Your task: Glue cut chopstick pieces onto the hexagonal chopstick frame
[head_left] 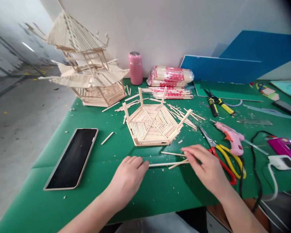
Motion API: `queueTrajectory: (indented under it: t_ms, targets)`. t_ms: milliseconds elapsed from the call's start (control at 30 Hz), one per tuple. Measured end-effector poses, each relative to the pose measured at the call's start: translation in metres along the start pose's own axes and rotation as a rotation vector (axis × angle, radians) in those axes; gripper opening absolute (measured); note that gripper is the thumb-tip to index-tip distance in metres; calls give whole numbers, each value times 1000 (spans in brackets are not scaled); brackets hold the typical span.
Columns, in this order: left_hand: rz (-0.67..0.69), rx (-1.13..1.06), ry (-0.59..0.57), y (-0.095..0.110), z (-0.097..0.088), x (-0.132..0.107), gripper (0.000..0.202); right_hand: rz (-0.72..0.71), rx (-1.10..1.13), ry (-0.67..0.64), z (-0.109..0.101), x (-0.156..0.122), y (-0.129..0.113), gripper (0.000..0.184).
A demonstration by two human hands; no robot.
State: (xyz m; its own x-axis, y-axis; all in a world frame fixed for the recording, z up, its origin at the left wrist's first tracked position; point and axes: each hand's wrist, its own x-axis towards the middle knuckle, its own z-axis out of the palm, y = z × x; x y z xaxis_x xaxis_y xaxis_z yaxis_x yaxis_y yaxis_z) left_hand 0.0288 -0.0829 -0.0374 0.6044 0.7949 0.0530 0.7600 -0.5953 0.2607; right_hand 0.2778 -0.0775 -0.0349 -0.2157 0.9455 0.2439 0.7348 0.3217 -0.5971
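Note:
My left hand (129, 178) is closed on the left end of a thin pale wooden stick (166, 164) held level just above the green table. At the stick's other end, my right hand (203, 166) has its thumb and fingers pinched together. Two more short sticks, an upper stick (171, 153) and a lower slanting stick (176, 165), run up to the right fingertips; whether those are gripped too I cannot tell. Just beyond both hands lies a hexagonal stick platform (152, 124) with upright posts at its corners.
A tiered stick pagoda (87, 71) stands back left, a phone (71, 158) front left. Scissors (220, 152), a pink glue gun (229, 136) and pliers (218, 103) lie right. Behind are a pink bottle (135, 68) and wrapped stick bundles (169, 77). Cables hang at the right front edge.

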Motion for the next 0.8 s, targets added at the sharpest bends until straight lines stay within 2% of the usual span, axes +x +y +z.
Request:
queueTrajectory:
  t_ms: [100,200,400,567,667,800]
  targets:
    - [-14,-7,79,-11,0,-7,28,134,-84,115,-6,-1,16,14]
    - [-26,-6,127,-19,0,-14,28,188,-163,93,-7,-4,22,11]
    - [-34,42,140,-27,2,-13,26,68,-347,32,-2,10,21,15]
    - [-43,87,124,-29,-4,-4,25,-47,-443,-97,3,36,25,19]
    - [-87,40,247,-36,-18,-9,24,-118,-472,-177,4,41,27,19]
    - [-237,-42,434,-43,-37,-29,16,-200,-570,-232,3,42,28,18]
